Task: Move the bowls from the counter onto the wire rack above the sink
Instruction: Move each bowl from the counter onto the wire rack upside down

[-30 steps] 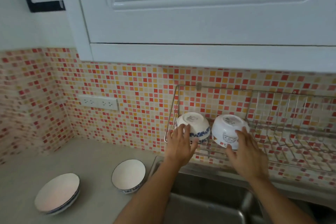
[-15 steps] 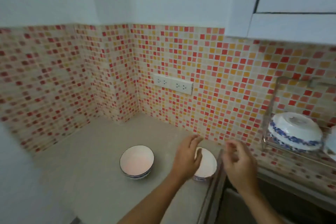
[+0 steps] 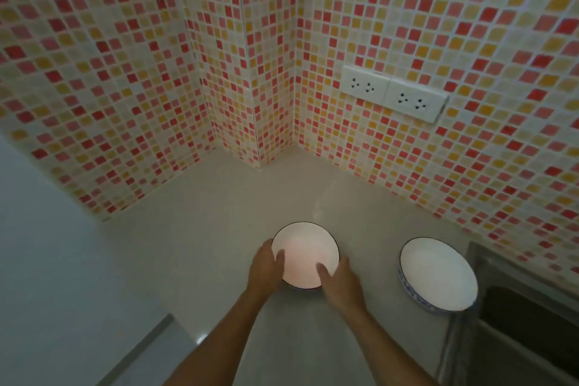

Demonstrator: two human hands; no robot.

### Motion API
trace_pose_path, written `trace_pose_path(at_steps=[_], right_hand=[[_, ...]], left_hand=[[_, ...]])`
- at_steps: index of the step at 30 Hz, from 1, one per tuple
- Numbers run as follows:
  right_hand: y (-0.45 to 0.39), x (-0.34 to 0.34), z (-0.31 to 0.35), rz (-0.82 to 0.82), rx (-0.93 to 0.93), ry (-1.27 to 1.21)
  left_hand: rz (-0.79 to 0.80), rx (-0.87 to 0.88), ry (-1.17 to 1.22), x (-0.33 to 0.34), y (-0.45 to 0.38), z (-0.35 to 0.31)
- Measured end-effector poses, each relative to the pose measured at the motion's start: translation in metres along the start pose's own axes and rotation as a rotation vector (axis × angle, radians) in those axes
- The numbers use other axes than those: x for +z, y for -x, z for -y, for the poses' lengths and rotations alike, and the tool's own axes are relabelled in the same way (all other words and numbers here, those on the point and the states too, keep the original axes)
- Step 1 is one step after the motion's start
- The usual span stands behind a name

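Two white bowls with dark blue rims stand upright on the pale counter [image 3: 200, 247]. The left bowl [image 3: 305, 247] sits in the middle of the view. My left hand [image 3: 264, 269] grips its left rim, thumb over the edge inside the bowl. My right hand [image 3: 340, 283] grips its near right rim, a finger lying inside. The second bowl [image 3: 438, 273] stands to the right, near the sink, with a blue pattern on its outer wall. The wire rack is out of view.
A steel sink [image 3: 513, 323] edge shows at the lower right. Mosaic-tiled walls meet in a corner behind the counter, with a double wall socket [image 3: 394, 92] on the right wall. The counter's front edge [image 3: 141, 348] runs at the lower left.
My view has swung left and down, away from the rack. Both hands left the two bowls on the rack, crossed to the counter and took hold of the left bowl.
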State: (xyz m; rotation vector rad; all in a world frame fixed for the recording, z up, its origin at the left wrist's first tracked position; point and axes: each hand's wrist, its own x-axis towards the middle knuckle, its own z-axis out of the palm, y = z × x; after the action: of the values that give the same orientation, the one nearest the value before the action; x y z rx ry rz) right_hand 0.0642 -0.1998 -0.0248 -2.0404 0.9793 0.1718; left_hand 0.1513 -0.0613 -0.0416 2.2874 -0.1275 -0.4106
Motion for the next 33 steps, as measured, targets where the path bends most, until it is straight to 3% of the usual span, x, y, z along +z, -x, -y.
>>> trace_pose_path(at_steps=[6,11,16,19,22,24,33], right_hand=[[-0.001,-0.004,0.003,-0.023,0.063,0.033],[0.02,-0.031,-0.014,-0.057,0.02,-0.057],[0.054,-0.087,-0.045,-0.171,-0.039,-0.201],[0.08,-0.132,-0.076,-0.087,0.039,-0.256],[0.113,-0.176,-0.111,0.143,0.231,-0.522],[0.132,-0.202,-0.14,0.206,0.278,-0.663],[0.191,-0.262,-0.304,0.115,0.42,-0.936]], left_hand=[[-0.005,-0.039,0.105,0.002,0.002,-0.006],[0.111,-0.081,0.31,0.004,0.018,-0.023],[0.163,0.048,0.356,0.019,0.053,-0.066],[0.204,0.133,0.366,0.041,0.088,-0.096],[0.297,0.178,0.399,0.077,0.124,-0.124],[0.347,0.188,0.399,0.105,0.15,-0.141],[0.596,0.183,0.393,0.23,0.267,-0.164]])
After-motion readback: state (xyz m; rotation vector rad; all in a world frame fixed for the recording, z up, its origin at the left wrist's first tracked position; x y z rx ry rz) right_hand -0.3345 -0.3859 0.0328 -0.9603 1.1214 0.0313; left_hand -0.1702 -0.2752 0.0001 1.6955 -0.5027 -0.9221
